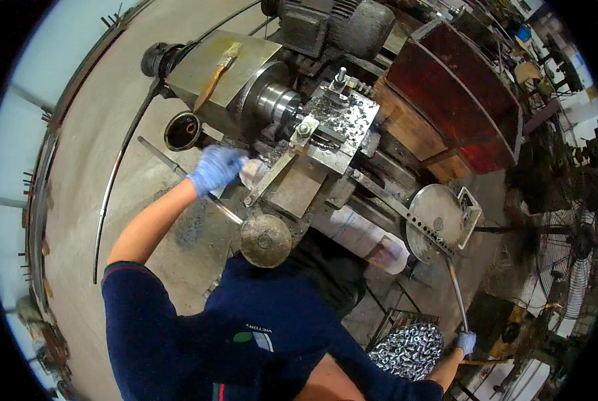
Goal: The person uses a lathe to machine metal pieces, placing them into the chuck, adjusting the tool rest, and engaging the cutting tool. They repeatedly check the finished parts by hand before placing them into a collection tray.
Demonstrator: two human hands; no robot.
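While the big grey lathe (292, 113) fills the middle of the view, its motor (352, 23) sits at the top and a red metal guard (466, 93) stands off to the right. Down below comes the person's dark blue shirt (245, 334), both forearms reaching out from it. Just right of the lathe bed lies a clear plastic bottle (366, 237) on its side, and beside it a round metal disc (436, 220) with a perforated strip across it. Lower down, a crate (409, 347) of shiny small metal pieces sits near the bottom edge. On top of the headstock rests a paintbrush (219, 70) with a wooden handle. Left hand (215, 167), in a blue glove, is curled closed around a small pale piece at the front of the carriage, just below the chuck (275, 100). Right hand (466, 342), also gloved blue, is wrapped around the lower end of a long thin lever rod (456, 291) that runs up toward the disc. A round knob (265, 240) sits between the arms.
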